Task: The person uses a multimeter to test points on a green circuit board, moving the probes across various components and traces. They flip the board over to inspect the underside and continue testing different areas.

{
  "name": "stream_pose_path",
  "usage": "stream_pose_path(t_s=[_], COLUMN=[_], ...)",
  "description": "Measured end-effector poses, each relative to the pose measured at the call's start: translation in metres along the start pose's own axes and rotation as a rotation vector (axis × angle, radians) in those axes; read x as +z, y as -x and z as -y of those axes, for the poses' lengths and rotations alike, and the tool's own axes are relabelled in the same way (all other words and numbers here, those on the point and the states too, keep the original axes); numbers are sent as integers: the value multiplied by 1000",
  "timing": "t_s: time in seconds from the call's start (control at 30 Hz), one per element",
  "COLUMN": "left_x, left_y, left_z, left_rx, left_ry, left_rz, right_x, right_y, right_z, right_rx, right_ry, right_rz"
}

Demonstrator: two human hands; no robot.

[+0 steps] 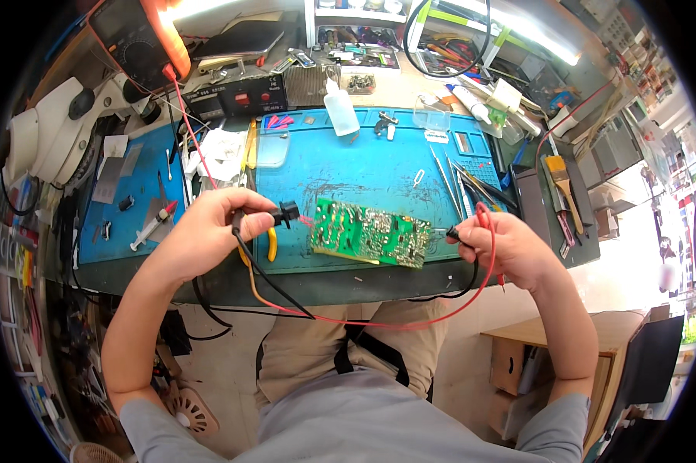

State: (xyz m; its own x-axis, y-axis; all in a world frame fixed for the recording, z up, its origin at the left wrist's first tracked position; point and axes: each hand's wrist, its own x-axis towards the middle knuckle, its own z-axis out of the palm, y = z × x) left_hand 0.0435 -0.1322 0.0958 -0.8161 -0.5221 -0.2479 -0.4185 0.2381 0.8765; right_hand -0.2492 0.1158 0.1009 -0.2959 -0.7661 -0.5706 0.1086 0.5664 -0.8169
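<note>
Currently, left hand (215, 231): thumb and fingers pinching a black cable connector (288, 213).
Right hand (510, 245): fingers closed around a black-bodied probe (453, 233) and a red test lead (483, 217).
Probe handling: judged best held steady, bare metal clear of neighbouring solder joints.
Circuit board (371, 233): green, solder side up, between the two hands' fingertips; connector just beside its left edge, probe just beside its right; contact at the probe cannot be confirmed.
Blue repair mat (348, 170): beyond the board; whether it bears the board cannot be told.
Upper left: orange-cased multimeter (132, 42), red lead attached.
</note>
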Motion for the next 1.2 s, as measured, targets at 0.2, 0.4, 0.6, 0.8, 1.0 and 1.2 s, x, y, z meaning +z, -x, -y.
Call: stream_pose_path(t_s=[0.2, 0.4, 0.6, 0.8, 1.0, 1.2], left_x=[-12, -3, 0, 15, 20, 17], left_y=[-16, -12, -2, 9, 13, 11], left_z=[-1, 21, 19, 15, 11, 16], left_rx=[107, 323, 540, 614, 578, 569], left_ry=[144, -74, -373, -705, -749, -715], left_rz=[-146, -151, -101, -131, -162, -142], right_x=[-4, -1, -4, 7, 7, -6], right_y=[1, 0, 7, 10, 15, -10], right_z=[29, 2, -6, -30, -10, 18], right_rx=[-307, -284, -222, -617, -582, -900], right_ry=[127, 220, 386, 847, 749, 369], right_rz=[-155, -40, -9, -155, -182, -358])
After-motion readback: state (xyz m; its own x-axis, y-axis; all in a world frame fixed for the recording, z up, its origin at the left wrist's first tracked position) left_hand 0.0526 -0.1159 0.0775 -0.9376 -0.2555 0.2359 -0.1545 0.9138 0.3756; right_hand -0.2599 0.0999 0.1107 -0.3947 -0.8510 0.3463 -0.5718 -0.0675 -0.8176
